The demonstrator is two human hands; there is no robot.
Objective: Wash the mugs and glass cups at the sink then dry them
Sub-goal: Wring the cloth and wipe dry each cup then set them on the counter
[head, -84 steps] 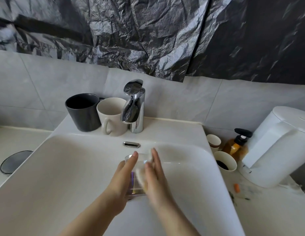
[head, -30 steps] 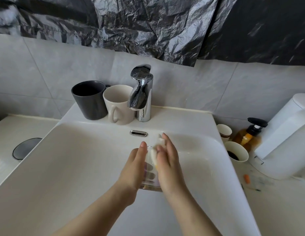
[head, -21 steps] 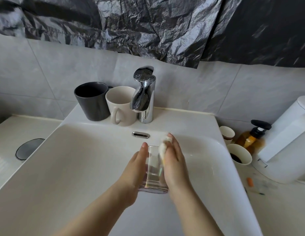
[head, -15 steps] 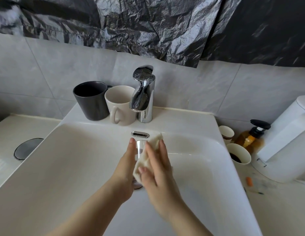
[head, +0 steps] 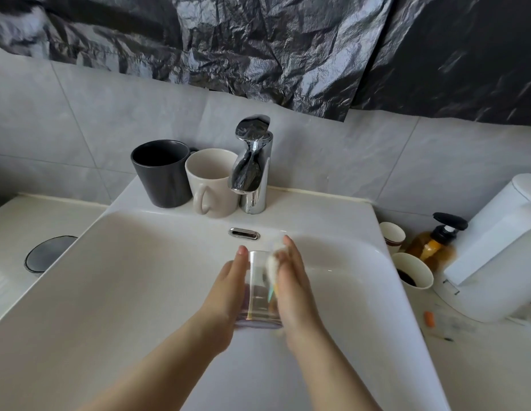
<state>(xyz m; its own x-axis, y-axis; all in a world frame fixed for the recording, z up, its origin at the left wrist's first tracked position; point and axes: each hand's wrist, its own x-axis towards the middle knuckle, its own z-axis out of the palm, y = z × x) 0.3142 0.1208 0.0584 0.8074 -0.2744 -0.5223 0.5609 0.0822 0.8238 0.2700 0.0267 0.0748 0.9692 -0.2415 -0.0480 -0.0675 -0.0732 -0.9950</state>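
Observation:
A clear glass cup (head: 259, 295) is held upright over the white sink basin (head: 124, 292), between both hands. My left hand (head: 228, 292) grips its left side, fingers running up the wall. My right hand (head: 291, 287) holds a small white cloth (head: 271, 264) against the cup's right side and rim. A dark grey mug (head: 162, 173) and a cream mug (head: 212, 182) stand side by side on the sink's back ledge, left of the chrome tap (head: 252, 167). No water runs from the tap.
On the counter to the right stand two paper cups (head: 414, 271), an amber pump bottle (head: 433, 244) and a large white container (head: 501, 247). A small orange bit (head: 428, 318) lies near them. A round dark cover (head: 47, 253) sits in the left counter.
My right hand has been rubbing the cloth around the cup, crossing over its front half a second ago and returning to the right side. The cup stays in my left hand.

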